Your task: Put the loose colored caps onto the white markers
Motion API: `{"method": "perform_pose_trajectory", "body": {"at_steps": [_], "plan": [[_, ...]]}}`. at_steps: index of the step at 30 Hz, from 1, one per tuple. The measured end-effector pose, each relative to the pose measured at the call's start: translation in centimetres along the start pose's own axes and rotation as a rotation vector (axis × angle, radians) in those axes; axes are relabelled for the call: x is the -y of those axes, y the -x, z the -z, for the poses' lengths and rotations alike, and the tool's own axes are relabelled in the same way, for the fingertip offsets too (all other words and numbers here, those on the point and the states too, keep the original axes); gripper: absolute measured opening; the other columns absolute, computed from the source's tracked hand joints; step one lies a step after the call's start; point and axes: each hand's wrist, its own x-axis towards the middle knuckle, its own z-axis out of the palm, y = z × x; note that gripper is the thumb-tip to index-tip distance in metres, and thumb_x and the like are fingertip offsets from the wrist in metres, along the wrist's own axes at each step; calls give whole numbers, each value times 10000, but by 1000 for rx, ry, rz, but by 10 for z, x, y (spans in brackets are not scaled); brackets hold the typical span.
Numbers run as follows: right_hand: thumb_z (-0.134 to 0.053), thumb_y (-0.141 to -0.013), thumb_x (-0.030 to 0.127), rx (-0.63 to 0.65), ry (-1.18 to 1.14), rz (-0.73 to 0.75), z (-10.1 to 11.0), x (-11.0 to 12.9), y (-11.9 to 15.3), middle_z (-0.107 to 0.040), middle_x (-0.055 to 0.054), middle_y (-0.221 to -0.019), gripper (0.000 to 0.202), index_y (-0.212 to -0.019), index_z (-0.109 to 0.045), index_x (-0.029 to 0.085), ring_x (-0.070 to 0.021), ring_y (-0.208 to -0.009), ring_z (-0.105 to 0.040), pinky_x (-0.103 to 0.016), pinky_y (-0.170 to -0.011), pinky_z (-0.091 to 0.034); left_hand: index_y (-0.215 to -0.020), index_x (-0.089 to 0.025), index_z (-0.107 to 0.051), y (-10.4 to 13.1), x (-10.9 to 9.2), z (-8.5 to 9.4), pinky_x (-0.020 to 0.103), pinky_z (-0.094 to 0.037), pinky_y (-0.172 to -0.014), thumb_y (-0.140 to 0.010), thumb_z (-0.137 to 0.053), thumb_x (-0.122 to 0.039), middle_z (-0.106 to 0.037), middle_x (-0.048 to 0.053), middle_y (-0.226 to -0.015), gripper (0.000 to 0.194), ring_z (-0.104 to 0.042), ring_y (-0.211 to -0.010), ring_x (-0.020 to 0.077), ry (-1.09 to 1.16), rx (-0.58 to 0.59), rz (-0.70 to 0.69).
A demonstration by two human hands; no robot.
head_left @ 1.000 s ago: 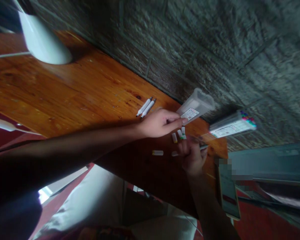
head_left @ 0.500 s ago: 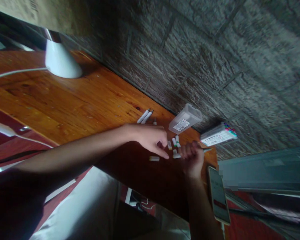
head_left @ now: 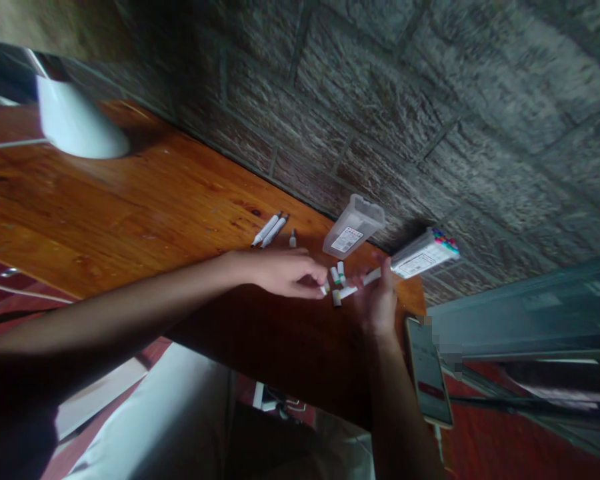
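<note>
My left hand (head_left: pixel 293 273) is closed in a pinch, with a small white marker cap (head_left: pixel 325 289) at its fingertips. My right hand (head_left: pixel 377 303) holds a white marker (head_left: pixel 371 277) slantwise, its lower left end pointing towards my left hand. Just below that end lies a white cap with a yellow band (head_left: pixel 337 298). Two more white caps, one with a green band (head_left: pixel 341 272), lie side by side between the hands. Beyond my left wrist rest two white markers (head_left: pixel 267 229) and a shorter, partly hidden one (head_left: pixel 293 239).
A clear plastic case (head_left: pixel 353 227) stands against the brick wall, beside a second case full of colour-tipped markers (head_left: pixel 425 253). A phone (head_left: pixel 429 370) lies at the table's right edge. The white lamp base (head_left: pixel 80 123) stands on the wooden table (head_left: pixel 155 200) at left.
My left hand has closed on a cap, and the loose cap below it no longer shows. The marker in my right hand has swung to point leftward. The whole view has shifted slightly.
</note>
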Motion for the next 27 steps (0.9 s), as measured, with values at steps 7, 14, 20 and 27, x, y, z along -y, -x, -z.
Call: {"method": "perform_pose_trajectory", "body": {"at_steps": [7, 14, 20, 27], "plan": [[-673, -847, 466, 237, 347, -147, 2, -6, 8, -561, 35, -788, 302, -1043, -631, 240, -78, -571, -463, -204, -494, -400, -985, -129, -638, -7, 26, 7, 212, -432, -624, -924, -601, -329, -616, 0, -743, 212, -554, -667, 103, 220, -469, 61], [-544, -940, 505, 404, 653, -142, 0, -3, 14, -506, 49, -721, 277, -975, -608, 238, -59, -485, -353, -201, -407, -252, -988, -119, -694, -10, 36, 9, 248, -510, -748, -836, -712, -322, -737, 55, -872, 254, -660, -774, 119, 512, -585, 110], [-558, -934, 499, 455, 761, -111, 0, -2, 14, -497, 46, -690, 283, -981, -617, 227, -78, -521, -383, -224, -458, -278, -974, -114, -726, -9, 29, 10, 264, -534, -820, -831, -721, -303, -765, 78, -940, 237, -697, -850, 136, 569, -474, 84], [-568, -932, 488, 391, 722, -61, 1, 1, 12, -502, 47, -690, 281, -1024, -624, 227, -78, -521, -375, -225, -462, -278, -971, -100, -721, -9, 35, 11, 266, -526, -834, -824, -729, -331, -765, 76, -926, 274, -693, -844, 135, 582, -573, 144]]}}
